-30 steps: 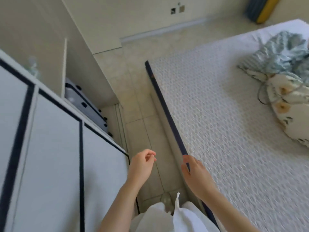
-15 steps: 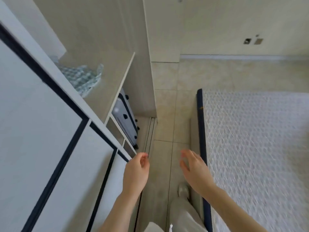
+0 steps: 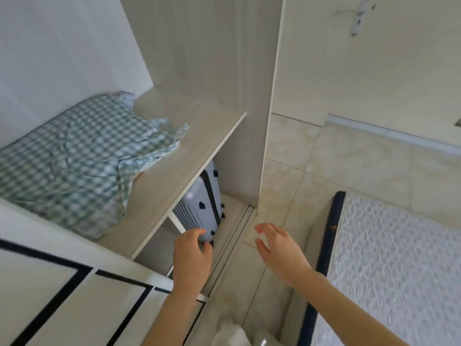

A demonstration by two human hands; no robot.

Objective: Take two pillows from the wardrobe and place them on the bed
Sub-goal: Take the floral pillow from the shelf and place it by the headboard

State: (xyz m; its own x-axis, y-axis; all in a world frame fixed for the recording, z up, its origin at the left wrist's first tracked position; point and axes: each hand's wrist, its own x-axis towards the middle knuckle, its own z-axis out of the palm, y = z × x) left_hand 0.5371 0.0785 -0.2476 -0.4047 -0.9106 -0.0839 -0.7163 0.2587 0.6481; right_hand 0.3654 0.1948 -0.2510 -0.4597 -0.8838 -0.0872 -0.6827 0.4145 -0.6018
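Observation:
A green-and-white checked pillow [image 3: 69, 163] lies flat on the open wardrobe's shelf [image 3: 179, 171], at the left. My left hand [image 3: 192, 258] hangs in front of the wardrobe opening below that shelf, fingers loosely curled, holding nothing. My right hand [image 3: 279, 248] is beside it over the floor, fingers spread and empty. The bed [image 3: 399, 265], with a white textured mattress and dark blue edge, fills the lower right. No pillow lies on the part of the bed that shows.
A pale blue suitcase [image 3: 202, 203] stands in the wardrobe's lower compartment under the shelf. The sliding wardrobe door [image 3: 62, 295], white with black lines, covers the lower left. A narrow strip of tiled floor [image 3: 311, 176] runs between wardrobe and bed. A door with a handle [image 3: 359, 16] is at the top right.
My view has swung left from the bed to the open wardrobe, bringing the checked pillow into full view. Both hands have risen and moved forward towards the wardrobe opening.

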